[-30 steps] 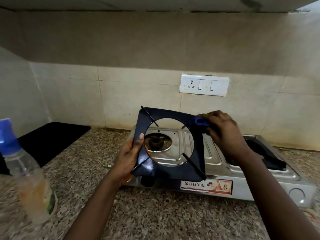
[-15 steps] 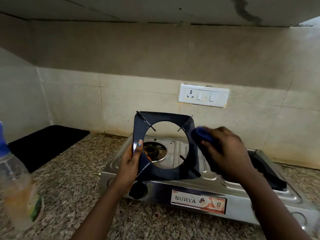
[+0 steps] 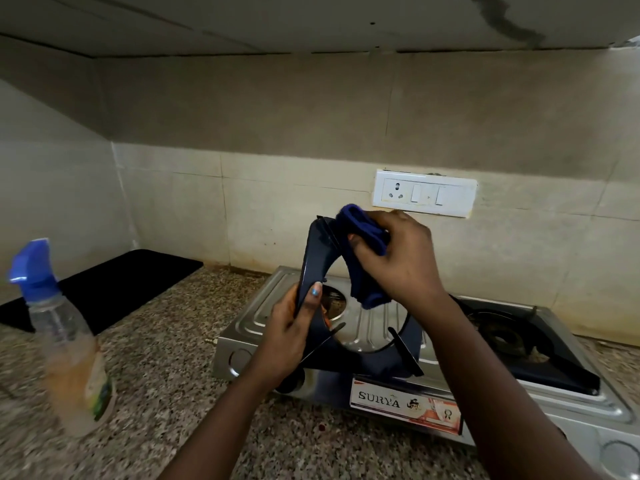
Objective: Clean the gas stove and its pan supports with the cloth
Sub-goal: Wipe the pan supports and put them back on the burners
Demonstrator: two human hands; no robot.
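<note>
1. Left hand [image 3: 289, 336] gripping the left edge of the support [image 3: 363, 355], lifted off and tipped up on edge over the left burner [image 3: 330, 303] of the stove [image 3: 249, 337]
2. Right hand [image 3: 398, 261] clenched round the cloth [image 3: 363, 251], pressing it against the top corner of the frame, with a tail of cloth hanging down through the ring
3. Second support [image 3: 540, 355] lying in place on the right burner, apparently not yet wiped
4. Best done, by the look of it, by pinching the frame between cloth folds and running along each side, then round the inner ring and down each prong
5. Worth keeping the lower edge steadied near the stove top, so pressure from the cloth cannot twist the frame out of the left grip
6. Worth turning the frame a quarter at a time to reach every corner; prongs thin and pointed, so likely to snag the cloth
7. Label [image 3: 405, 405] on the stove front reading "SURYA", beside small emblems too blurred to make out
8. Spray bottle [image 3: 65, 344] at left on the counter [image 3: 166, 375], its label unreadable
</note>
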